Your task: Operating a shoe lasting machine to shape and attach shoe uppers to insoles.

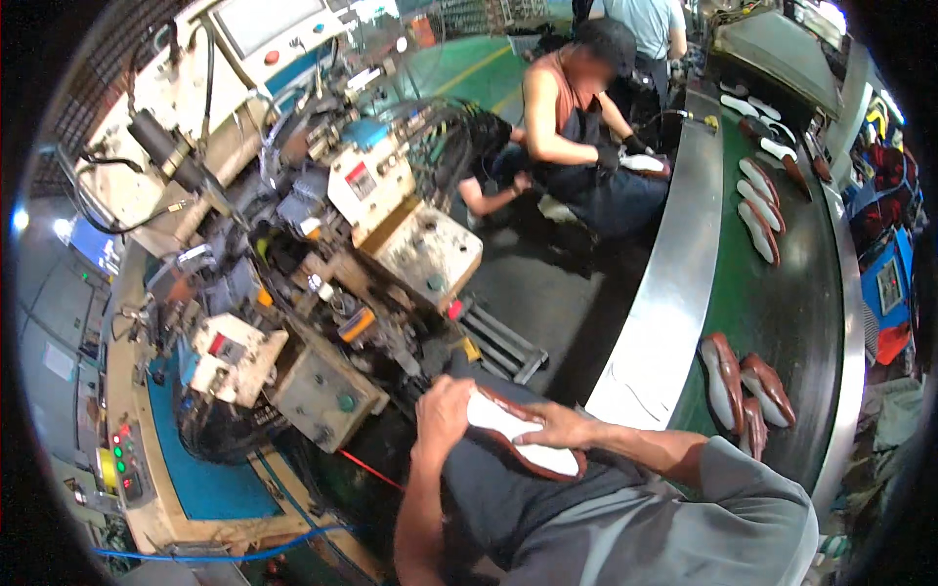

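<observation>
I hold a brown shoe upper [535, 457] with a white insole facing up, resting on my lap in front of the machine. My left hand [445, 408] grips its toe end from the left. My right hand [559, 426] lies across its middle, fingers curled over the brown edge. Both hands touch the shoe. The underside of the shoe is hidden by my hands and lap.
A large lasting machine [322, 264] with hoses and a control box stands at left. A curved green conveyor [782, 322] with a steel rim runs on the right, carrying brown shoes [743, 386] nearby and more shoes [760, 205] farther off. Two other people [576, 117] work beyond.
</observation>
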The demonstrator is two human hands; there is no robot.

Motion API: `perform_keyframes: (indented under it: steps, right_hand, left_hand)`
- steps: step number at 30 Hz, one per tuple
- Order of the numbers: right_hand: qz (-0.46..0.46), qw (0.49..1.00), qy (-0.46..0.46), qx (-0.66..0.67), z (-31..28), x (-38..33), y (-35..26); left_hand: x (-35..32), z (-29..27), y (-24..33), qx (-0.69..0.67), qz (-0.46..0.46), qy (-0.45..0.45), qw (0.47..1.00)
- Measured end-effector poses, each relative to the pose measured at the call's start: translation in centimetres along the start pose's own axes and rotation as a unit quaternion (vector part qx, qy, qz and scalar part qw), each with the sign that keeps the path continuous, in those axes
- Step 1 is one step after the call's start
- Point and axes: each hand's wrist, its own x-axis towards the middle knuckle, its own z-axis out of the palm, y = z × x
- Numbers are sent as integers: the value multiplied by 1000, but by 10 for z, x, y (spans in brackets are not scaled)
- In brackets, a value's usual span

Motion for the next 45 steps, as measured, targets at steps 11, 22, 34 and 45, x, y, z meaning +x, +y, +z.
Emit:
perform_keyframes:
  steps: [11, 22, 34, 45]
  right_hand:
    - [20, 999, -30, 9, 7, 11, 5]
    - [73, 993, -34, 85, -13, -6, -9]
    - [-182, 890, 5, -418, -4, -42, -16]
    - [-232, 883, 34, -407, 4, -22, -29]
  left_hand:
    - [-2, -9, -12, -60, -32, -56, 996]
    - [-7, 42, -21, -4, -122, 71, 990]
    - [-20, 50, -51, -6, -226, 42, 973]
    - [-41, 46, -80, -71, -270, 92, 956]
